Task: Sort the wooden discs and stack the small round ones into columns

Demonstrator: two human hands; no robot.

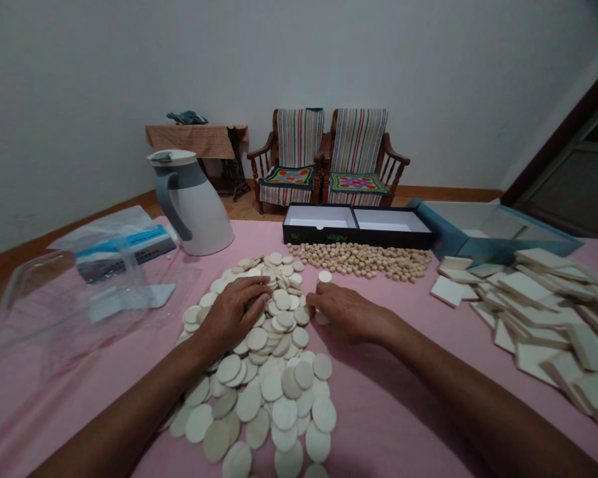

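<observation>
A loose pile of round, pale wooden discs (272, 382) spreads over the pink cloth in front of me. My left hand (236, 309) lies on the upper left of this pile, palm down, its fingers stretched out over the discs. At the pile's right edge is my right hand (346, 309), its fingers curled down and close together. Whatever they hold is hidden beneath them. One pale disc (323, 276) shows just beyond its fingertips, and part of another shows under the hand.
Small wooden cubes (363, 260) lie before a black two-part box (359, 237). Square wooden tiles (543, 305) heap at right by a blue box (448, 232). At left stand a white jug (204, 216), a blue-grey carton (127, 252) and clear plastic packaging (80, 299). Chairs (301, 146) stand behind.
</observation>
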